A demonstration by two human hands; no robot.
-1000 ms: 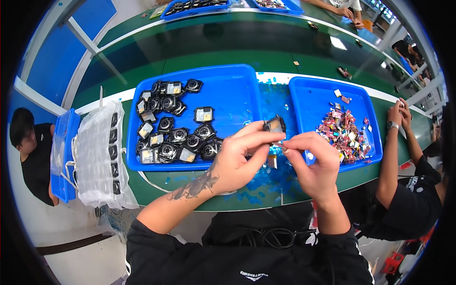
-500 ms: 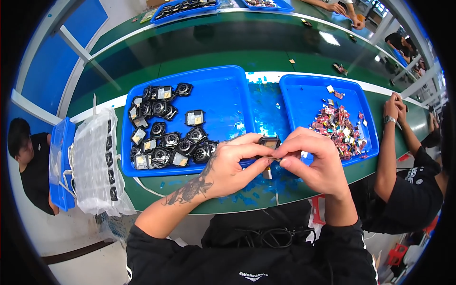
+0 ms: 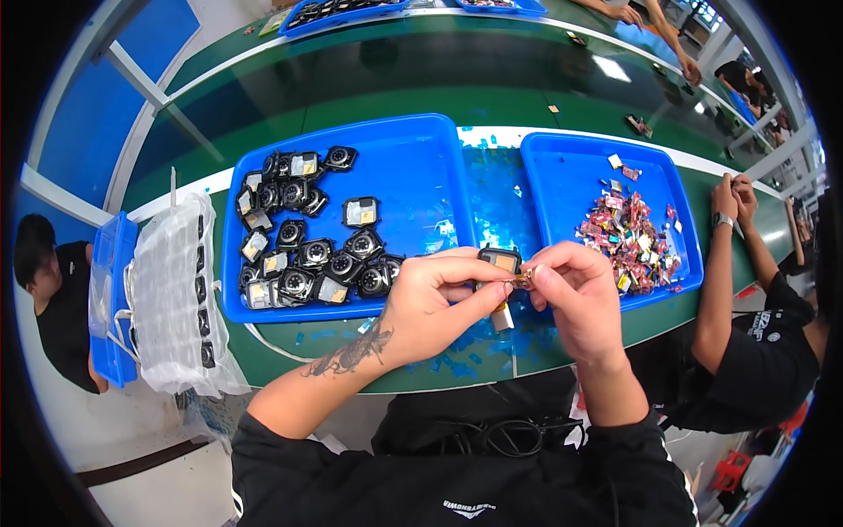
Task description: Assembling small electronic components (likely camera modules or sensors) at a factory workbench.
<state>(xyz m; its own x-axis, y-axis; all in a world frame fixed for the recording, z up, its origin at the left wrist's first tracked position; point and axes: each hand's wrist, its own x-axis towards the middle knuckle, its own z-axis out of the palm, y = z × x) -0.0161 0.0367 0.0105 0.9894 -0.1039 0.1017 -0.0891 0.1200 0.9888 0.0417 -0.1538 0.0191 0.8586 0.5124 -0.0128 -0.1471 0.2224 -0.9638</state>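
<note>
A small black square module (image 3: 499, 260) sits at the near middle of the scene, above the near edge of the green table (image 3: 395, 88), in the gap between two blue trays. It is held at the fingertips of the left hand (image 3: 430, 303), just left of the right hand (image 3: 575, 294), and the two hands meet around it.

The left hand is curled nearly closed, its thumb and forefinger pinching the module from the left. The right hand is likewise almost closed, thumb and forefinger pinched on a small gold-coloured piece (image 3: 522, 279) that touches the near right corner of the module. A pale strip (image 3: 501, 318) hangs below the module, between the hands.

Left of the hands, the left tray (image 3: 421, 167) holds a heap of similar black modules (image 3: 303, 246) in its left half; its right half is bare. Right of the hands, the right tray (image 3: 571, 176) holds a heap of small pink and gold parts (image 3: 628, 237). Blue scraps (image 3: 457, 356) lie on the table under the hands and between the trays.

At the far left, a clear plastic bag (image 3: 171, 299) of stacked trays hangs over the table edge beside a blue bin (image 3: 110, 307). A person in black (image 3: 53, 299) sits beyond it. At the right, another person's forearm (image 3: 716, 281) rests on the table's edge.
</note>
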